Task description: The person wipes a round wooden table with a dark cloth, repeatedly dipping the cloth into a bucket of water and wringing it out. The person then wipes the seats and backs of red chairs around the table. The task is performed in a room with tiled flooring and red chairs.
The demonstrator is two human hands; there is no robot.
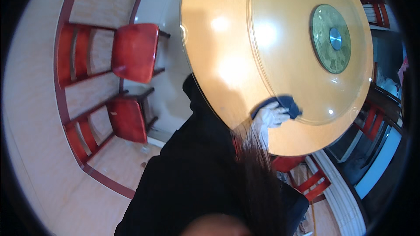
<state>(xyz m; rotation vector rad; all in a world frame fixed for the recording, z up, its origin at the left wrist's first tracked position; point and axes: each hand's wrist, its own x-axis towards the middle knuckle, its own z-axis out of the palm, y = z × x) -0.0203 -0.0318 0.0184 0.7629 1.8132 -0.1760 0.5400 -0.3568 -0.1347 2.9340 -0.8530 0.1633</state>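
My right hand, in a white glove, presses a folded dark blue cloth onto the round table, its fingers spread over the cloth. The cloth lies across the rim of the clear glass turntable, near the edge of the yellowish tabletop. A round green disc with a metallic centre sits in the middle of the turntable. My left hand is out of view; a black sleeve reaches the table's left edge. Long dark hair hangs over my right forearm.
Two red wooden chairs stand left of the table on a tiled floor with dark red bands. Another red chair is at the lower right, beside a white ridged surface. Further furniture stands beyond the table's right edge.
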